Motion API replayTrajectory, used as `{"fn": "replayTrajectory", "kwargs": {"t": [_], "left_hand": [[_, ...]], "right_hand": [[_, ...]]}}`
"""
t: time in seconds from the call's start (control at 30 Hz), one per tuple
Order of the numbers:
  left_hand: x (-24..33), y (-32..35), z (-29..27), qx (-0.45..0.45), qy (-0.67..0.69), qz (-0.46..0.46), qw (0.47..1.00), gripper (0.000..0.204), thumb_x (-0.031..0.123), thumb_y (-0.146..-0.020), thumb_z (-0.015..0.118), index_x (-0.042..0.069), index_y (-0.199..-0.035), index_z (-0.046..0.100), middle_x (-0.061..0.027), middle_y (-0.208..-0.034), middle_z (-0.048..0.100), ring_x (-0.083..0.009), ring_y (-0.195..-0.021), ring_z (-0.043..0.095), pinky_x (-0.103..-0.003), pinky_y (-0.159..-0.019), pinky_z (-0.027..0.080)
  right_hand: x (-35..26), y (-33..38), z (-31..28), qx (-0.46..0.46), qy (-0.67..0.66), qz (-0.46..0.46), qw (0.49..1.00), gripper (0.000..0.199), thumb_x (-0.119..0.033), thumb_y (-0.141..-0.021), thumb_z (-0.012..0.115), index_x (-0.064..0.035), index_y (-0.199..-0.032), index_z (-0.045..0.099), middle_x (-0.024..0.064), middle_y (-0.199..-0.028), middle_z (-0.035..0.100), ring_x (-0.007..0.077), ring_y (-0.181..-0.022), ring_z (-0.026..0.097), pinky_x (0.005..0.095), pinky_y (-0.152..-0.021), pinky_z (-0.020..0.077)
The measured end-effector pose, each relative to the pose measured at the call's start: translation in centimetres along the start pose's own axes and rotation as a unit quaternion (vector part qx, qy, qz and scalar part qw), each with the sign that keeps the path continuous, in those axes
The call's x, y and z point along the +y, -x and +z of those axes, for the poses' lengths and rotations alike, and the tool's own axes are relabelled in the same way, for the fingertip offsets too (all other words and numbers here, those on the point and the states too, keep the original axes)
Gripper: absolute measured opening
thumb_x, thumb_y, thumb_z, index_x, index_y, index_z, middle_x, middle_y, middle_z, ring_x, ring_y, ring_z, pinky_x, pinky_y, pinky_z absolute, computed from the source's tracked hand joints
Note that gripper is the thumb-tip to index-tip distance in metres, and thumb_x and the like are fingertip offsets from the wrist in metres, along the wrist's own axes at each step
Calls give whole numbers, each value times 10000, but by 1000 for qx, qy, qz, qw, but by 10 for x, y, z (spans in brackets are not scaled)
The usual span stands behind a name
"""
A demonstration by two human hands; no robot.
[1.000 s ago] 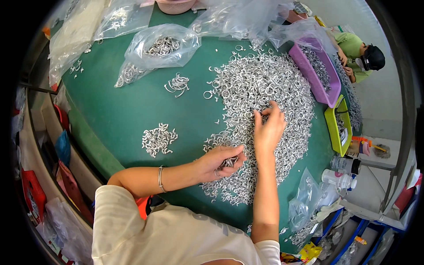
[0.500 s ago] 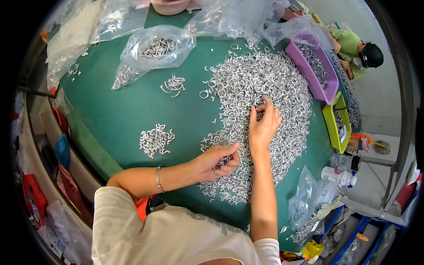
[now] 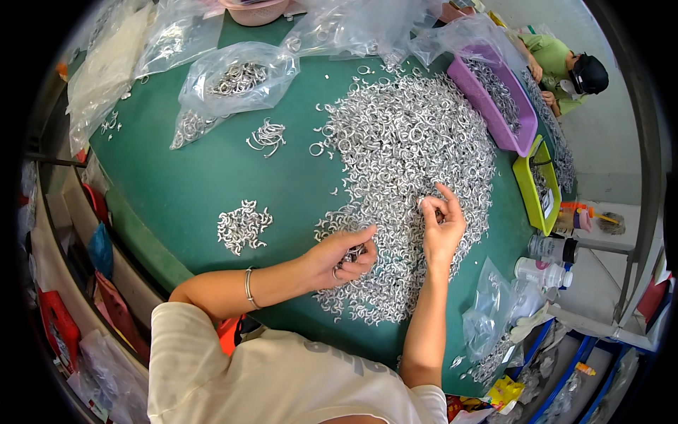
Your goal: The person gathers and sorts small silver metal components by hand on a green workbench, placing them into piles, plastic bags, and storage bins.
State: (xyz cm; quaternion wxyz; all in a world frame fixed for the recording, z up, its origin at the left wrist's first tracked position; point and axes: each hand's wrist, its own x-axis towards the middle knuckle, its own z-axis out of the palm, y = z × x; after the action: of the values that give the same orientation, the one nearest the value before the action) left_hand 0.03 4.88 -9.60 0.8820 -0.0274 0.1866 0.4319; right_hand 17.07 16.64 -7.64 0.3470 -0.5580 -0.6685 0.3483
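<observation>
A broad heap of small curved silver metal pieces [image 3: 409,134] covers the right half of the green table. My left hand [image 3: 342,256] is curled, palm up, over the heap's near left edge, with a cluster of these pieces in its fingers. Farther right, my right hand [image 3: 443,233] is bent above the heap, its fingertips closed around a few small curved metal pieces; how many is hidden. To the left of my hands lies a small separate pile of curved pieces [image 3: 244,226]. A smaller cluster of larger, thinner curved pieces [image 3: 268,137] lies beyond it.
A clear bag of metal parts [image 3: 244,78] lies at the far left. Beyond the heap stand a purple basket [image 3: 522,141] and a yellow-green basket [image 3: 547,222]. Plastic bottles [image 3: 540,272] and a clear bag [image 3: 487,311] are at the right edge. Another person [image 3: 558,67] works at the far right.
My right hand has moved right and nearer to me across the heap, its fingers drawing closer together. My left hand stays almost in place with its cluster. The whole view has shifted slightly.
</observation>
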Motion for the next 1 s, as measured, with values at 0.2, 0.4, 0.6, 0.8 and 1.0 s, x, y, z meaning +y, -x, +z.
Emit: {"fn": "replayTrajectory", "kwargs": {"t": [0.2, 0.4, 0.6, 0.8, 1.0], "left_hand": [[3, 1, 7, 24, -26, 46, 998, 393, 360, -978, 485, -12, -1067, 577, -52, -835, 566, -126, -707, 557, -228, -568, 468], [-4, -3, 0, 38, 17, 65, 997, 338, 257, -970, 509, -23, -1152, 566, -116, -1095, 601, -231, -1106, 576, -419, -999, 466], [-7, -6, -8, -4, -87, 37, 996, 273, 155, -939, 533, 1, -1159, 577, -110, -1058, 608, -234, -1035, 605, -407, -933, 506], [-5, 0, 4, 0, -94, 79, 992, 269, 76, -928, 510, -21, -1165, 590, -109, -1031, 618, -230, -1043, 608, -397, -919, 520], [-6, -2, -12, -10, -38, 42, 998, 256, 152, -935, 542, 1, -1128, 616, -49, -841, 585, -171, -813, 590, -302, -723, 516]], "right_hand": [[-18, 13, -4, -80, -79, -13, 994, 444, 28, -788, 684, -14, -1214, 565, 16, -811, 685, 72, -751, 585, 230, -715, 416], [-51, 29, -11, -233, 58, -97, 966, 463, 22, -792, 685, -8, -1232, 548, 31, -845, 689, 95, -827, 613, 249, -721, 435], [-11, -32, 13, 96, 76, -128, 984, 438, 16, -761, 698, -8, -1175, 560, 67, -887, 634, 196, -733, 560, 339, -754, 465], [-7, -26, 13, 83, 121, -142, 979, 359, 37, -775, 665, -6, -1123, 584, 76, -868, 618, 182, -738, 577, 318, -679, 479], [-21, -40, 6, 35, 95, -157, 982, 426, -68, -813, 666, -4, -1213, 534, 125, -1051, 654, 240, -939, 622, 340, -804, 469]]}}
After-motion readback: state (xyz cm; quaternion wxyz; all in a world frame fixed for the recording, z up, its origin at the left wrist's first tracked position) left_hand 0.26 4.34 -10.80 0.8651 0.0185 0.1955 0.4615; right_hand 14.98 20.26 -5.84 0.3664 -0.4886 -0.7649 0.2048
